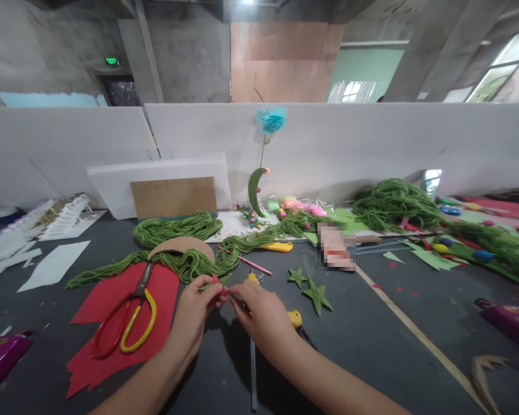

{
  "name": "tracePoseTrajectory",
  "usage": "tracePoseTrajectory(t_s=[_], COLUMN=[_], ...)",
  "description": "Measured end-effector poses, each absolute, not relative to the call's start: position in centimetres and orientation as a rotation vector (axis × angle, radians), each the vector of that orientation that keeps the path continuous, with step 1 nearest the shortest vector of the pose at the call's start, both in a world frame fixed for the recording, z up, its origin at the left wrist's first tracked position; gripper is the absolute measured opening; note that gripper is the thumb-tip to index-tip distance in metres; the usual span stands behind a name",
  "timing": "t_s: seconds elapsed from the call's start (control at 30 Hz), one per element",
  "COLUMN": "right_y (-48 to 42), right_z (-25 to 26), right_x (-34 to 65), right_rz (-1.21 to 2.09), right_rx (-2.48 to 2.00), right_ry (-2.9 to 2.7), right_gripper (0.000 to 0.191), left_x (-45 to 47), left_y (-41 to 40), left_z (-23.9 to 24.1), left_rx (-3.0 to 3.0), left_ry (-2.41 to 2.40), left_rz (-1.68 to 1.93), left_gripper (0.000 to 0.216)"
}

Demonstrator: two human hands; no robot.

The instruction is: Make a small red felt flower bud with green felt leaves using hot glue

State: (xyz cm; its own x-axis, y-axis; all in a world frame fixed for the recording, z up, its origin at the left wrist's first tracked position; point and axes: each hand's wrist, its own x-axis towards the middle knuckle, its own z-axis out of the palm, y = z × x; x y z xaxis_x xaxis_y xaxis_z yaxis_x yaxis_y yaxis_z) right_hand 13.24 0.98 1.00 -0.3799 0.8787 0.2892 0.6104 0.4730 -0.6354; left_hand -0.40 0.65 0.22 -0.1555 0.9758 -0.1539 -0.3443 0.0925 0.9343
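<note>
My left hand (pixel 194 314) and my right hand (pixel 259 311) meet over the dark table, fingertips pinched together on a small red piece (pixel 219 286) with a bit of green at it. A thin grey rod (pixel 253 369) runs toward me from under the hands. Red-and-yellow scissors (pixel 127 320) lie on a red felt sheet (pixel 112 323) just left of my left hand. Green yarn (pixel 185 262) trails behind the hands.
Green felt stars (pixel 315 294), a pink pencil (pixel 253 265), a yellow utility knife (pixel 279 246) and a yellow-tipped tool (pixel 296 320) lie near. A blue paper flower (pixel 270 121) stands by the white wall. Glue guns sit at far left (pixel 0 354) and right (pixel 508 320). More yarn heaps (pixel 393 202) at right.
</note>
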Motion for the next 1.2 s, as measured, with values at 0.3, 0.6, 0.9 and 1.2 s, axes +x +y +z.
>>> tracePoseTrajectory(t_s=[0.3, 0.6, 0.9, 1.2], right_y=[0.9, 1.3, 1.2, 0.7], right_z=[1.7, 3.0, 2.4, 2.6], right_x=[13.7, 14.5, 14.5, 13.9], right_rz=[0.289, 0.271, 0.180, 0.795], right_rx=[-1.147, -0.941, -0.962, -0.985], right_ry=[-2.308, -2.354, -2.403, -2.065], right_gripper=[0.016, 0.020, 0.021, 0.011], left_x=[-1.1, -1.0, -1.2, -1.7], left_y=[0.7, 0.1, 0.4, 0.5], left_z=[0.9, 2.4, 1.3, 1.9], left_rx=[0.953, 1.079, 0.912, 0.703], left_ry=[1.216, 1.230, 1.093, 0.927], left_rz=[1.272, 1.279, 1.230, 1.244], left_gripper=[0.019, 0.009, 0.012, 0.017])
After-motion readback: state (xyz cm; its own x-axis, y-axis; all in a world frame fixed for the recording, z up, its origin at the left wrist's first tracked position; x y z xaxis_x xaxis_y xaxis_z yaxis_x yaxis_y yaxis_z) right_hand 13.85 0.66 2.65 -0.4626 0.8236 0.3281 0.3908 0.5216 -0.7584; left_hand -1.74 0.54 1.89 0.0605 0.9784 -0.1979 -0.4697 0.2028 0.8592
